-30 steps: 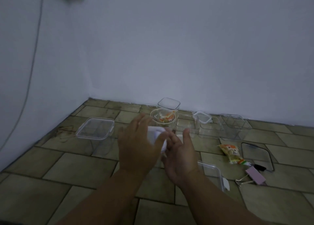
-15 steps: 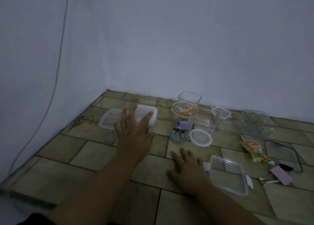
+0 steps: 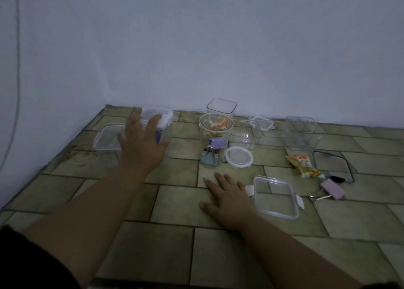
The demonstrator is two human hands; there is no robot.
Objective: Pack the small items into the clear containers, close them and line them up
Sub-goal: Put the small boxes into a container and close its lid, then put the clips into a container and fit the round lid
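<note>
Our left fingers (image 3: pixel 153 124) curl around a lidded clear box (image 3: pixel 162 119), the left hand (image 3: pixel 142 146) holding it by the far-left corner of the tiled floor (image 3: pixel 175 203), likely to begin the row there. Our right hand (image 3: pixel 228 199) lies flat and relaxed on the tiles as a prop. A shallow tub (image 3: pixel 106 139) crowds that spot, while an open jar (image 3: pixel 215 133), its round lid (image 3: pixel 239 157), a snack packet (image 3: pixel 302 165), a pink clip (image 3: pixel 332 191) and empty tubs (image 3: pixel 301 133) wait to the right.
</note>
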